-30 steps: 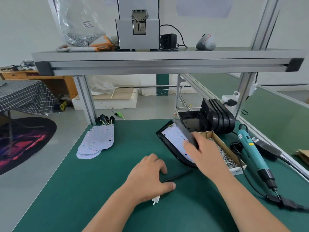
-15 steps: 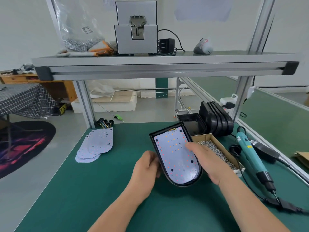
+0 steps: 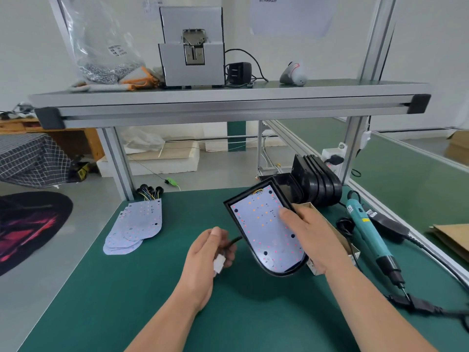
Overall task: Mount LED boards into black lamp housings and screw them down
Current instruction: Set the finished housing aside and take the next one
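Overhead, bag label (image 3: 116, 50) blurred, right hand (image 3: 309, 240) holds housing (image 3: 281, 273), left hand (image 3: 205, 260) cable (image 3: 234, 240)

Black lamp housing (image 3: 272, 271) tilted, raised; white LED board (image 3: 264, 229) seated inside.

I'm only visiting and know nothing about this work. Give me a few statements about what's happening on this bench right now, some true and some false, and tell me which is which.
1. The right hand holds a black housing with an LED board lying inside it. True.
2. The left hand is empty. False: it grips a black cable that ends in a white connector.
3. The teal screwdriver is driving a screw into the board. False: it lies on the green mat to the right of both hands, with neither hand on it.
4. Spare LED boards lie stacked on the mat at the left. True.
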`<state>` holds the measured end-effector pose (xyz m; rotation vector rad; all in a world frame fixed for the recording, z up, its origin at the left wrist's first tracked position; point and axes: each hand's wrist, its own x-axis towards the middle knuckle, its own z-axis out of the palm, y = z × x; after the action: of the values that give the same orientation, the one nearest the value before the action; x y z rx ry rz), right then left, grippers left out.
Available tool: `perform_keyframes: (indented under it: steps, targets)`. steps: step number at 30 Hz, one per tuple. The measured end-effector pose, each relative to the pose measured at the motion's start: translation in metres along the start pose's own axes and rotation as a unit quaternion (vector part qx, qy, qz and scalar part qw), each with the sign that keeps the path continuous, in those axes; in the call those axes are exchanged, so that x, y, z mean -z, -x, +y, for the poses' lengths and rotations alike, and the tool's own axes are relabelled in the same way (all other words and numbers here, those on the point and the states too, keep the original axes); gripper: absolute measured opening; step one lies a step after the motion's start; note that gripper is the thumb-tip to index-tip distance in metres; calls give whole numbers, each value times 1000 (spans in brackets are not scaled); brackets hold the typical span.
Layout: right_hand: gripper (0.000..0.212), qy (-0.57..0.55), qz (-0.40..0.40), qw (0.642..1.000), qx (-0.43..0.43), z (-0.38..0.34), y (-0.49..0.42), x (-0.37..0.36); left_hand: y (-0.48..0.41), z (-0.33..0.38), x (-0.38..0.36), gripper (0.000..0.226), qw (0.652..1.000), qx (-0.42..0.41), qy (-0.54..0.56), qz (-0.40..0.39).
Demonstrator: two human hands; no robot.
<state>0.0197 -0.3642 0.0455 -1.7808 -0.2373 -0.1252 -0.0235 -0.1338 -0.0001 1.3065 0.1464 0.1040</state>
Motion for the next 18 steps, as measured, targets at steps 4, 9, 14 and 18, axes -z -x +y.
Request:
perform_keyframes:
  steps: [4,9,14,18]
  targets:
    - [45,-18,34,999,15,-4,-3,19,-4,1,1,51,998,18,52,14]
    - [26,-172,127,976,-26,-7,-2,58,-7,-3,4,54,999,15,32,2]
    - [19,-205,224,953,0,-13,3,110,-10,-8,7,52,1000,4,-4,-5]
    - [12,-178,289,940,17,-11,10,163,-11,-11,7,52,1000,-6,-27,-9]
